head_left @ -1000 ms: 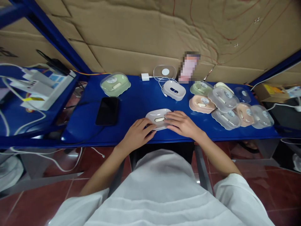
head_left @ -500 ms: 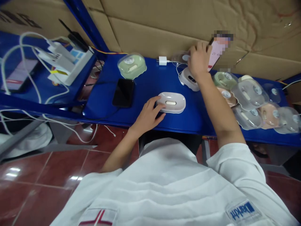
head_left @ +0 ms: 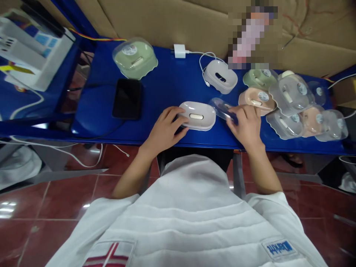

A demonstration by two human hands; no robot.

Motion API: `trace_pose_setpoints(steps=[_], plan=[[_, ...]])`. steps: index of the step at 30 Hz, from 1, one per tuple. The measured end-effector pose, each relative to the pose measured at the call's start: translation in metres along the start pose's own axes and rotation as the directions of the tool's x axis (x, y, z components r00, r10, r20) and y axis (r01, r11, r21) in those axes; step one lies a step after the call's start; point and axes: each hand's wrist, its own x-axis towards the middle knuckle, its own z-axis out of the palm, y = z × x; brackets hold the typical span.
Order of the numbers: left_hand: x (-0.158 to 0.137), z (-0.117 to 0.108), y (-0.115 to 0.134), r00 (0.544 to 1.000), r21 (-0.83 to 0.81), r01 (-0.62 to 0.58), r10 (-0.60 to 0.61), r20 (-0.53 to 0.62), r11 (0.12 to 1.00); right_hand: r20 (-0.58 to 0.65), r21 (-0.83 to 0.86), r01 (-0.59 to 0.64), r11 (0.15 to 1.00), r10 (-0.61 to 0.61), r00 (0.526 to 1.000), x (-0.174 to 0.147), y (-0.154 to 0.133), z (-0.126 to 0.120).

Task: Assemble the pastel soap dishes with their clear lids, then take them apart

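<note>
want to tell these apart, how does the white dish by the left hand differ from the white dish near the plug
The front dish has a cream bar in its middle; the rear dish shows a dark slot there. The left hand touches the front dish, while no hand touches the rear dish. Both are pale, with rounded outlines.

Two uncovered dishes (head_left: 208, 115), two green dishes (head_left: 142, 66), two peach dishes (head_left: 249, 97).

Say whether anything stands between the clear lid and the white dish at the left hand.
Nothing visible. The right hand holds the clear lid close beside the white dish; whether their edges touch is unclear.
</note>
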Motion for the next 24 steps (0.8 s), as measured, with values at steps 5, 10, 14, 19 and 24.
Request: trace_pose_setpoints(steps=[5, 10, 14, 19, 24], plan=[[0.002, 0.000, 0.001, 0.999, -0.014, 0.043, -0.043, 0.033, 0.999, 0.074, 0.249, -0.075, 0.966, 0.059, 0.996, -0.033, 0.018, 0.002], [0.002, 0.000, 0.000, 0.997, -0.024, 0.059, -0.058, 0.047, 0.998, 0.020, 0.373, -0.171, 0.912, 0.177, 0.984, -0.029, 0.015, 0.008], [0.001, -0.001, 0.000, 0.999, -0.044, 0.003, -0.001, 0.046, 0.999, -0.046, 0.427, -0.190, 0.884, 0.231, 0.972, -0.020, -0.001, 0.005], [-0.003, -0.002, 0.001, 1.000, -0.086, 0.001, -0.002, -0.009, 0.996, 0.062, 0.540, -0.037, 0.841, 0.004, 0.998, -0.020, -0.029, 0.005], [-0.005, -0.001, -0.001, 0.998, -0.098, -0.043, 0.039, -0.044, 0.994, 0.050, 0.591, 0.100, 0.800, -0.160, 0.986, -0.025, -0.045, 0.010]])
